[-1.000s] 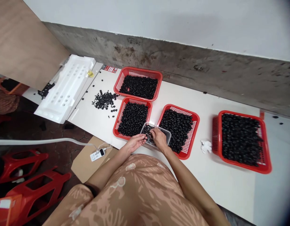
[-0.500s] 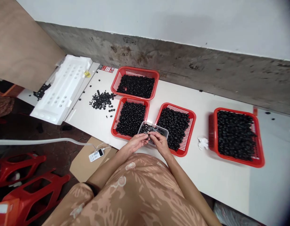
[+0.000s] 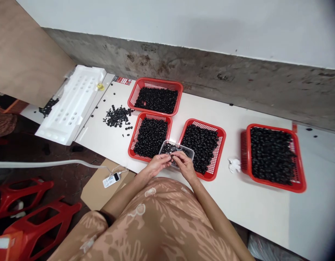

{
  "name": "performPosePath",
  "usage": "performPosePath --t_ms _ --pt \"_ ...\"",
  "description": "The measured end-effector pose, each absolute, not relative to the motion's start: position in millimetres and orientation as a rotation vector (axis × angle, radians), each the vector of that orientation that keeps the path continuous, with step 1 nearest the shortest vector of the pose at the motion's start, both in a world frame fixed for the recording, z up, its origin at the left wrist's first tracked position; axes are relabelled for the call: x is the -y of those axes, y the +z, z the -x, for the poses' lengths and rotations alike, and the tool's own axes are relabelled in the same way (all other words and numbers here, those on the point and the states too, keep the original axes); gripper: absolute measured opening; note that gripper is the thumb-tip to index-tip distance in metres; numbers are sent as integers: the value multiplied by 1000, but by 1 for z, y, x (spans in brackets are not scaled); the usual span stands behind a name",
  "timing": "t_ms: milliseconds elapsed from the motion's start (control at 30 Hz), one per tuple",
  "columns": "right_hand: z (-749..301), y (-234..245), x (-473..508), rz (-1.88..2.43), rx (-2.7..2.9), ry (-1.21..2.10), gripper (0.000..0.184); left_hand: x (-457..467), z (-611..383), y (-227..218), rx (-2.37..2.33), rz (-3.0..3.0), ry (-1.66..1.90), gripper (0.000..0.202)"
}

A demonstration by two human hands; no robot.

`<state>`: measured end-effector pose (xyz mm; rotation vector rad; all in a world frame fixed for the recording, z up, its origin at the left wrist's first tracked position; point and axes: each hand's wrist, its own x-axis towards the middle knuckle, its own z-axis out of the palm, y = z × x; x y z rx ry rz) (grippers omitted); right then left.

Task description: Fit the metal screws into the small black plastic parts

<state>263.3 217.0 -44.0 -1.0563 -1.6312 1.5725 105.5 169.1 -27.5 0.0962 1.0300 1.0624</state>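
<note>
Okay, on my feed both hands are bunched at lower centre, right over a clear plastic tub [image 3: 180, 145] holding a layer of small black rings [image 3: 170, 148]. The left hand [image 3: 156, 165] is half curled, its fingertips [image 3: 167, 156] reaching in from the left. The right hand [image 3: 185, 166] is half curled too, with its fingers angled down toward the tub. The two hands meet at the fingertips, and something small and dark shows there, but I can't tell from here which hand has hold of it.

The tub sits across the neighbouring edges of two red plastic baskets, the left basket [image 3: 137, 145] and the right basket [image 3: 221, 145], both heaped with rings. Up top, a third red basket [image 3: 156, 81] is full as well, and far right a fourth [image 3: 265, 125] is packed too, with a crumpled white tissue [image 3: 234, 165] just left of it. All of this is on a white tabletop [image 3: 246, 206]. Upper left of centre, a loose scatter of rings [image 3: 118, 116] lies bare on it, beside a white foam tray [image 3: 72, 105] with rows of holes. Lower left, red plastic stools [image 3: 25, 192] stand on the floor.
</note>
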Motion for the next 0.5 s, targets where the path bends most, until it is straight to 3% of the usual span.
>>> performPosePath --t_ms 500 --pt "-267 -35 -220 1018 1773 1363 22 -174 -109 -23 -1119 -423 1122 54"
